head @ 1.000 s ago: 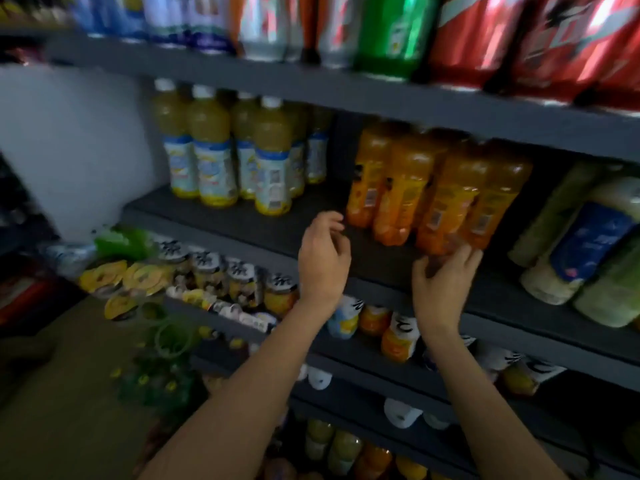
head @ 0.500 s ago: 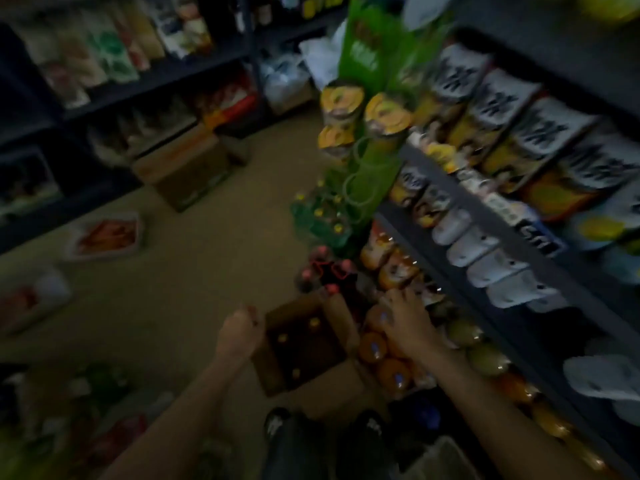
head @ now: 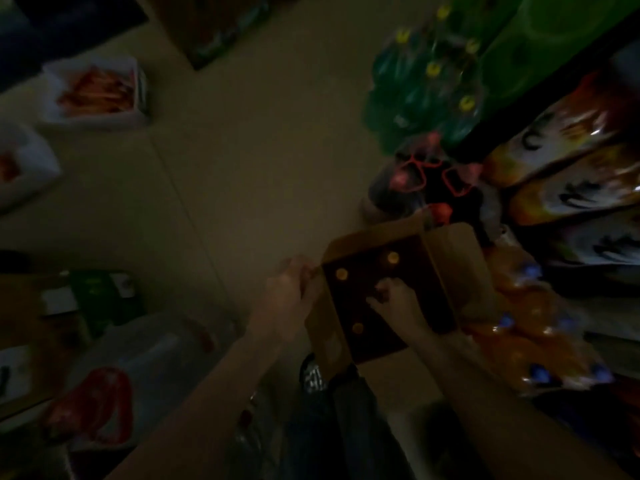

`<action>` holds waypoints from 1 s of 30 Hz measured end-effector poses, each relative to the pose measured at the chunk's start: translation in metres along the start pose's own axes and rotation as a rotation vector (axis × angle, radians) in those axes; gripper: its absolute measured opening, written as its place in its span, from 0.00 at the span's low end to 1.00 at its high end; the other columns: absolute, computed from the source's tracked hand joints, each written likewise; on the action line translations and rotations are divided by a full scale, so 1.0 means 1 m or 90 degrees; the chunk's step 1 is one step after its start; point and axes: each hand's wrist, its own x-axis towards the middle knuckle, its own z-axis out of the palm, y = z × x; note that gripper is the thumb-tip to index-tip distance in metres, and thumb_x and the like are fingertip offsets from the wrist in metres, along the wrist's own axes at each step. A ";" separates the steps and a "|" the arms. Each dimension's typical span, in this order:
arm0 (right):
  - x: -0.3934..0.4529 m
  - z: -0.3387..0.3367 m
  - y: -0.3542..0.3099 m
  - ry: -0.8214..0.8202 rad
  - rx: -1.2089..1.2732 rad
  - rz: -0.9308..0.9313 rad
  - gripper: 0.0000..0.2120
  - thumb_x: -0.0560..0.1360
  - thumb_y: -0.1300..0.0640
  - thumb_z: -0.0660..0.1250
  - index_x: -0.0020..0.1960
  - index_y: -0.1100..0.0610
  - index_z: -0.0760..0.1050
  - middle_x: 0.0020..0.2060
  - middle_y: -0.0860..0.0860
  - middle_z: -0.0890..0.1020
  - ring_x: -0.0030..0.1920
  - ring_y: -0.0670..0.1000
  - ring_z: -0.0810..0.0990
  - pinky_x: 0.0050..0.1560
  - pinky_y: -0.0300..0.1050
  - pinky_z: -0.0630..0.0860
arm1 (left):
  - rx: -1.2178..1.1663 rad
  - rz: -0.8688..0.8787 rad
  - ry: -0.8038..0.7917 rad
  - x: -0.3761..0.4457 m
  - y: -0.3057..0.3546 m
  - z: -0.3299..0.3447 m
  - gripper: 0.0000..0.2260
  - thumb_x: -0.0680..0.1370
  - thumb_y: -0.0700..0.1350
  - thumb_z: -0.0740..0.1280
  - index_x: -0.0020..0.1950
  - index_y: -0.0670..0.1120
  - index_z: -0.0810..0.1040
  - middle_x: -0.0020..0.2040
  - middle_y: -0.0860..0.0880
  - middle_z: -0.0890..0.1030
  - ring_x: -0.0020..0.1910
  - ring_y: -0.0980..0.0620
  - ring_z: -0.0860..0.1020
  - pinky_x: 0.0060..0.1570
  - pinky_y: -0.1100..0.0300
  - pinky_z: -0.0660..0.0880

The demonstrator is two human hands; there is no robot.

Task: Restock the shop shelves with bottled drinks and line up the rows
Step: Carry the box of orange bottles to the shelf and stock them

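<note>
An open cardboard box (head: 446, 258) stands on the floor in front of me, dark inside, with three orange bottle caps (head: 393, 257) showing. My left hand (head: 289, 292) grips the box's left flap at its edge. My right hand (head: 394, 303) reaches down inside the box, fingers curled around the top of a bottle whose cap is hidden. The picture is dim and blurred.
A shrink-wrapped pack of orange drinks with blue caps (head: 530, 327) lies right of the box. Packs of green bottles (head: 426, 84) and dark red-capped bottles (head: 426, 181) stand behind it. Shelves with snack packets (head: 571, 188) run along the right. Bags and trays (head: 100, 91) sit on the floor at left.
My view swung down from the drinks shelf to the floor. Both hands left the shelf; the left now holds the box flap and the right moved from the orange pack into the box.
</note>
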 end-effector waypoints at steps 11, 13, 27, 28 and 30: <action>0.111 0.104 0.023 0.063 -0.238 -0.111 0.18 0.77 0.64 0.59 0.67 0.61 0.68 0.65 0.60 0.69 0.61 0.58 0.72 0.57 0.46 0.71 | -0.019 0.062 0.054 0.030 -0.080 0.045 0.12 0.74 0.34 0.63 0.56 0.43 0.72 0.44 0.46 0.77 0.36 0.52 0.74 0.37 0.56 0.73; 0.087 0.080 0.021 0.086 -0.162 -0.064 0.17 0.74 0.60 0.66 0.62 0.61 0.72 0.60 0.58 0.74 0.58 0.58 0.74 0.52 0.45 0.71 | 0.037 0.078 0.021 0.026 -0.068 0.043 0.13 0.75 0.38 0.63 0.58 0.44 0.71 0.47 0.45 0.78 0.41 0.46 0.77 0.42 0.51 0.75; -0.026 -0.091 -0.036 0.148 0.428 -0.340 0.10 0.78 0.54 0.59 0.45 0.58 0.76 0.33 0.55 0.78 0.30 0.48 0.76 0.29 0.39 0.72 | -0.158 -0.016 -0.076 0.032 0.014 0.053 0.28 0.62 0.48 0.79 0.57 0.53 0.71 0.46 0.61 0.74 0.48 0.61 0.74 0.38 0.83 0.64; -0.008 -0.079 -0.020 0.170 0.391 -0.275 0.10 0.78 0.53 0.57 0.45 0.56 0.76 0.35 0.55 0.79 0.32 0.49 0.78 0.31 0.42 0.74 | -0.168 -0.046 -0.044 0.034 0.007 0.051 0.28 0.62 0.49 0.78 0.59 0.50 0.72 0.47 0.60 0.74 0.48 0.59 0.74 0.37 0.82 0.65; 0.035 -0.046 0.020 0.184 0.117 -0.168 0.09 0.78 0.55 0.59 0.52 0.58 0.76 0.45 0.59 0.80 0.44 0.56 0.81 0.44 0.51 0.77 | -0.186 -0.082 -0.007 0.040 -0.006 0.051 0.30 0.62 0.50 0.78 0.61 0.49 0.70 0.48 0.57 0.75 0.49 0.58 0.74 0.38 0.75 0.67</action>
